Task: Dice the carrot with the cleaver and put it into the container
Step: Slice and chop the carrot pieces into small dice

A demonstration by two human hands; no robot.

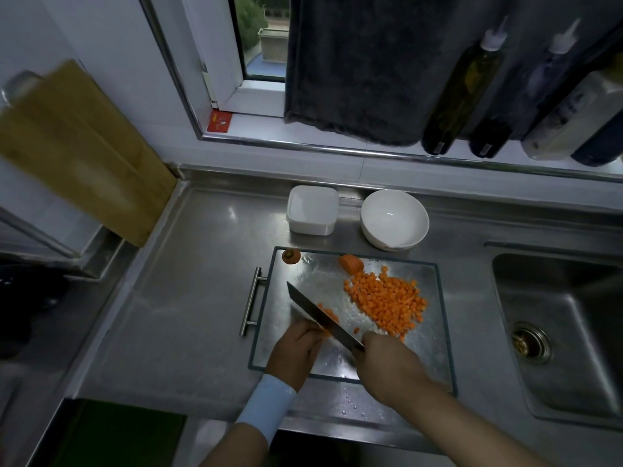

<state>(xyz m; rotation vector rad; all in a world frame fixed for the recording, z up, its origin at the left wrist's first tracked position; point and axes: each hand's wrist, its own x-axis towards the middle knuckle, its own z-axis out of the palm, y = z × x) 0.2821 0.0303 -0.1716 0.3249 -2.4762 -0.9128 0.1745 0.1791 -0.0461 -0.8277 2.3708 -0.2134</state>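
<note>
Two hands over glass cutting board on steel surface. Right hand clenched on cleaver handle; blade long axis diagonal, tip pointing up-left away from grip. Left hand curled just left of blade, pinning small carrot piece at fingertips, against blade. Diced pile right of blade, beyond right grip. Uncut carrot chunk and carrot top at board's far edge. Empty container further back, beside white bowl.

No text can be read; the bottles' labels are blurred
</note>
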